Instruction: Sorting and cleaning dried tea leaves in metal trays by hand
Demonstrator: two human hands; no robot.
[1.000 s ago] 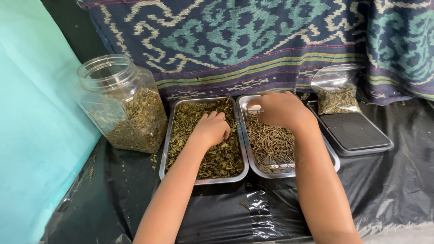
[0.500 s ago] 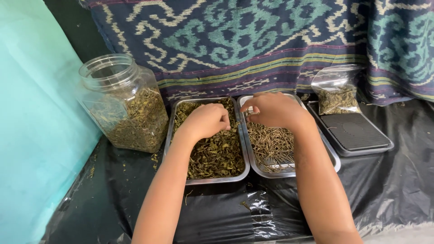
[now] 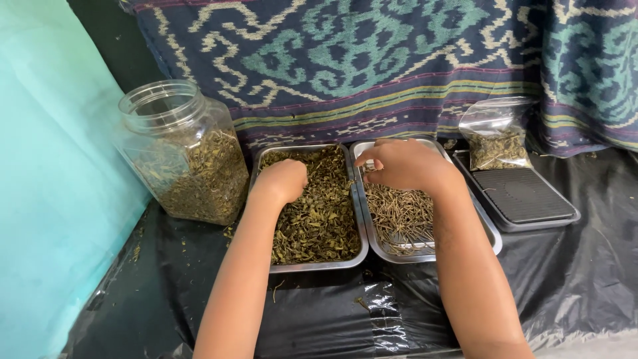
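Observation:
Two metal trays sit side by side on black plastic sheeting. The left tray [image 3: 359,219] holds dried green leaves [image 3: 319,219]. The right tray [image 3: 488,234] holds thin dried stems [image 3: 402,216]. My left hand [image 3: 284,181] rests fingers-down in the leaves at the far end of the left tray, curled into them. My right hand [image 3: 399,163] hovers over the far end of the right tray, its fingertips pinched together near the rim between the trays; whether it holds a stem is too small to tell.
A clear plastic jar [image 3: 183,153] half full of dried leaves stands open at the left. A black scale [image 3: 522,196] lies to the right, with a clear bag [image 3: 495,136] of leaves behind it. Patterned woven cloth [image 3: 399,60] hangs behind; turquoise sheeting [image 3: 53,179] at far left.
My left hand has slid away from me, from the middle of the left tray to its far end. My right hand has shifted slightly left toward the rim between the trays.

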